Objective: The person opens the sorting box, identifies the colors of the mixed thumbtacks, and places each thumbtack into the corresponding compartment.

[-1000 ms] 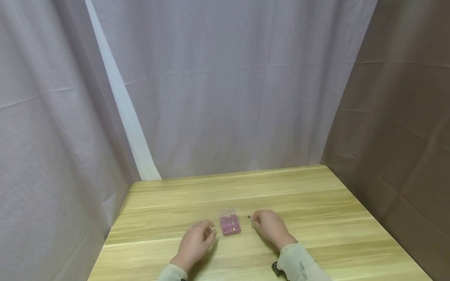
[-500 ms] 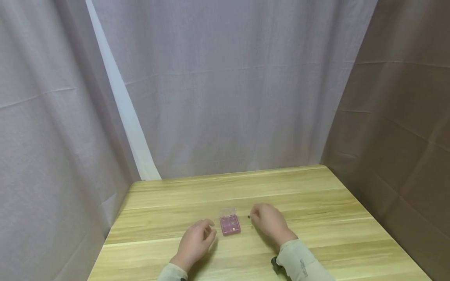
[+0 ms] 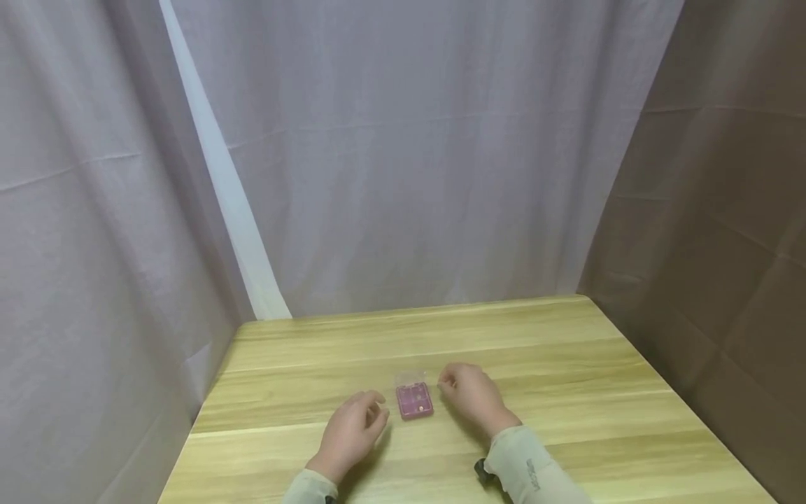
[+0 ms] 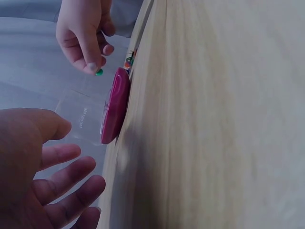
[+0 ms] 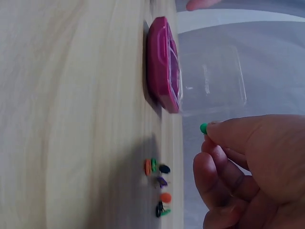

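Note:
A magenta plastic box (image 3: 414, 400) stands on the table, its clear lid (image 5: 212, 78) swung up behind it. Dividers split its inside, and a small pale piece lies in a near compartment. Between thumb and fingertip my right hand (image 3: 474, 395) pinches a small round green piece (image 5: 203, 128), held above the table just right of the box. My left hand (image 3: 352, 428) is left of the box, fingers relaxed and apart, with nothing in them. Several small coloured pieces (image 5: 165, 197), orange, green, black and purple, lie on the table below my right hand; it hides them in the head view.
The wood-grain table (image 3: 302, 392) has grey curtains (image 3: 403, 175) behind it and at the left, with a darker brown one (image 3: 711, 280) along the right. A pale strip (image 3: 227, 182) shows between the curtains at the left.
My right hand has moved from the loose pieces leftward and slightly away from me, closer to the box. My left hand stays in place. The head view has shifted slightly.

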A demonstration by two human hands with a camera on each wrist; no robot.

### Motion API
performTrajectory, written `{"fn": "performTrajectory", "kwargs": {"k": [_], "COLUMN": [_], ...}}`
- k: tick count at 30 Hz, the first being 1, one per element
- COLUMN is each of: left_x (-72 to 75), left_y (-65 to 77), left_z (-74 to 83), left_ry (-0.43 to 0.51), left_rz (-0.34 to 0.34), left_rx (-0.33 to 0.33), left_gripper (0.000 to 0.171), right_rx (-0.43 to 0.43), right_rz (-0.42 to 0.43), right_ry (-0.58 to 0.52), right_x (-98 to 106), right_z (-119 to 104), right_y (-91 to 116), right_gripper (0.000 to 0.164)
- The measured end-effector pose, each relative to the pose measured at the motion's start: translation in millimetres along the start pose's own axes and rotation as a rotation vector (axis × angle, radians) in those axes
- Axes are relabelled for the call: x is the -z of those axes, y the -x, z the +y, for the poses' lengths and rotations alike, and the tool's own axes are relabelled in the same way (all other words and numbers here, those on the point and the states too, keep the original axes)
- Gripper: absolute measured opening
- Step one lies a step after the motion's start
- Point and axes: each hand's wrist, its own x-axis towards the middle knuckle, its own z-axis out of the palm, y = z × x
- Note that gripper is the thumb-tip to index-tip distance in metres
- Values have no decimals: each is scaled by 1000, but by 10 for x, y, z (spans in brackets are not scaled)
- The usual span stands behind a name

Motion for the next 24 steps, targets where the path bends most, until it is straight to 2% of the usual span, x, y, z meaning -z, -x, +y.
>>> {"fn": "performTrajectory", "kwargs": {"k": [7, 14, 24], "left_x": [-6, 0, 8], "left_y": [51, 45, -11], "left_z": [-22, -22, -52], "left_ry": [8, 18, 23], "left_rz": [-28, -12, -3], "left_rx": [28, 7, -1], "left_gripper": [28, 27, 30], "right_rx": [49, 71, 92], "right_rz": [-13, -31, -11], "right_ry": [-3, -37, -1], "right_x": [-134, -253, -311], "right_z": [-106, -153, -136], "right_y": [14, -25, -81], "right_gripper": [7, 7, 5]}}
